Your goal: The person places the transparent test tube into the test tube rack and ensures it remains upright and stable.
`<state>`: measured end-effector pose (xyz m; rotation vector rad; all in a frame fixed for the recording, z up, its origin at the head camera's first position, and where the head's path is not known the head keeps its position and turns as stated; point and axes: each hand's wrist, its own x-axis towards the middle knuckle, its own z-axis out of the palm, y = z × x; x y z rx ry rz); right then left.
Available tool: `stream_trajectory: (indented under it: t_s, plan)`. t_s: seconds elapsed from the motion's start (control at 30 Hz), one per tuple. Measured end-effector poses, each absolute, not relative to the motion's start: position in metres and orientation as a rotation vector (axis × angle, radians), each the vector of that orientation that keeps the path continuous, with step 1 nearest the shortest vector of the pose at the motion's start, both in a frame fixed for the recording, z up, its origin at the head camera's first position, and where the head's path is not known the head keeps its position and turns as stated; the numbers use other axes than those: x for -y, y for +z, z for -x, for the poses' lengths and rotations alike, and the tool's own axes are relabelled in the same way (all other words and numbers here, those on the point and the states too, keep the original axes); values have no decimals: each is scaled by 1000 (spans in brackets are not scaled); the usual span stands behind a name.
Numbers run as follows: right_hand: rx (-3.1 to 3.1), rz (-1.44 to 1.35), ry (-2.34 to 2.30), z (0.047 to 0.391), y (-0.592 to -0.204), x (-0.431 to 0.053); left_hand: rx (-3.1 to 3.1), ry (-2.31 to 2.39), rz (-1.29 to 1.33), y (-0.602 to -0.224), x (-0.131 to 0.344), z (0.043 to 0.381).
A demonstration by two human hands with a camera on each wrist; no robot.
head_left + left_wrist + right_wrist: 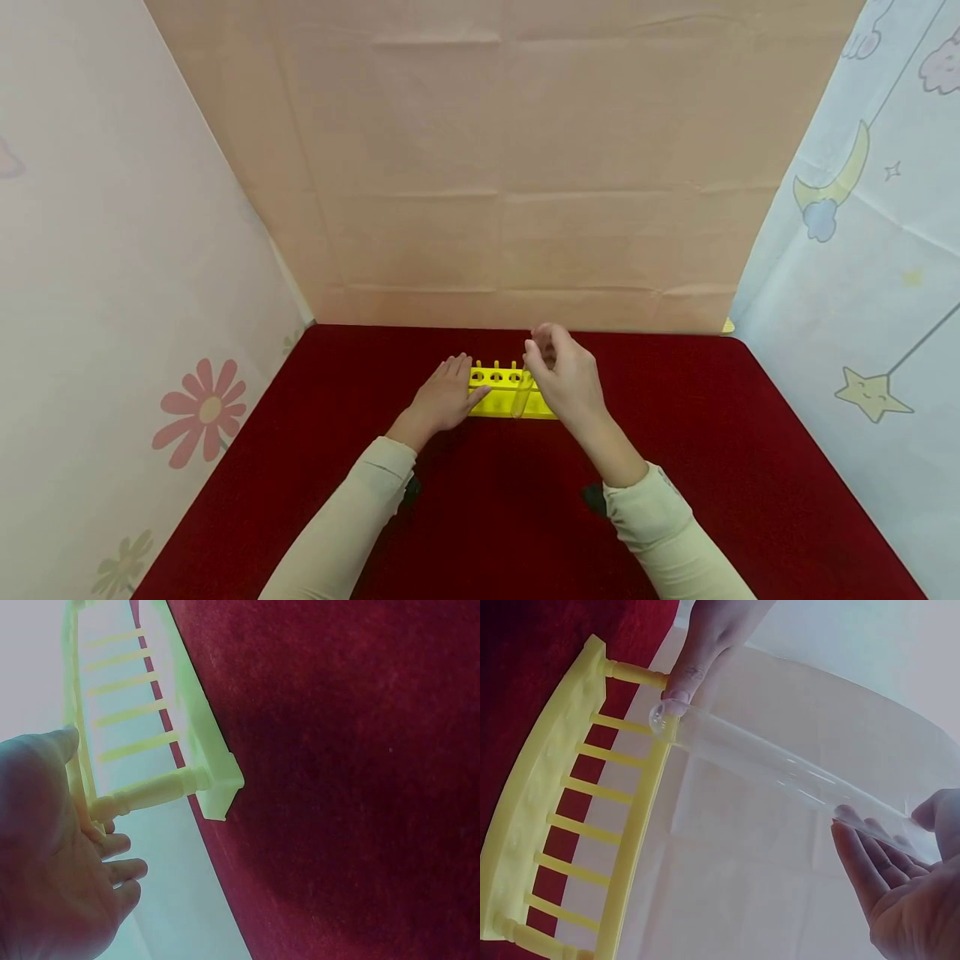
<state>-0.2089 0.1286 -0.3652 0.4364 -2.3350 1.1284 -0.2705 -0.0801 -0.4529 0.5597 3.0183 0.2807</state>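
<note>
A yellow test tube rack [497,406] stands on the dark red table, with a row of round holes along its top plate and upright pegs behind. My left hand [444,394] holds the rack's left end, the thumb across the top plate's front edge and the fingers about the end. Tilted in front of the rack is a clear test tube [765,765], its rounded bottom lower than its upper end. The thumb and fingers of my right hand [570,375] pinch that upper end. In the left wrist view the rack [202,727] shows its end post and crossbars.
The red tablecloth [495,517] spreads out around the rack. A tan paper backdrop [495,167] rises behind the table, and patterned white sheets [862,275] flank both sides. Dark objects show beside both sleeves.
</note>
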Motion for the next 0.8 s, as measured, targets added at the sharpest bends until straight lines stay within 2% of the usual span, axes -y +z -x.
stream_trajectory:
  t_s: [0.8]
  plan:
    - [2257, -473, 1197, 224, -361, -114, -3017, 314, -585, -461, 82, 276]
